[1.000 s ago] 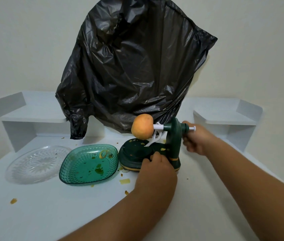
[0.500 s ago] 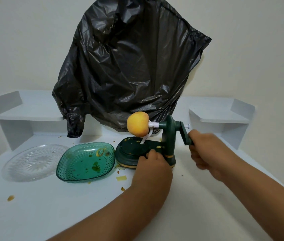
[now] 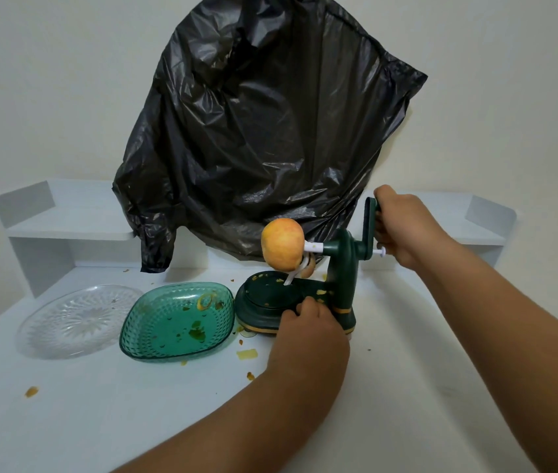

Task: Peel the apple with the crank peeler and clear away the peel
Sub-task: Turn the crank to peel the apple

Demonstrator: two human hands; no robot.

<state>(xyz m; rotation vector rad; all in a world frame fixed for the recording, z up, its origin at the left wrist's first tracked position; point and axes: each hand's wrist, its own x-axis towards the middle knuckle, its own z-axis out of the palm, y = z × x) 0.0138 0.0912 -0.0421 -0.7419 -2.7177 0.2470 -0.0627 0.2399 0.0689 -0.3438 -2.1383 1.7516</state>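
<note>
Hanging behind the white surface [image 3: 407, 387], a black bag [image 3: 264, 138] backs the green crank peeler [image 3: 340, 285]; the right hand [image 3: 403, 230], gripping the crank, has swung it from low to top, the left hand [image 3: 308, 332] clamps the base, and the spiked apple [image 3: 282, 244] turns, peeling under way.

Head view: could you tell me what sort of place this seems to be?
Probably a home worktop set up for food prep: a white table with shelf units against a plain wall, a black rubbish bag hanging there, and a crank peeler beside a green dish.
</note>
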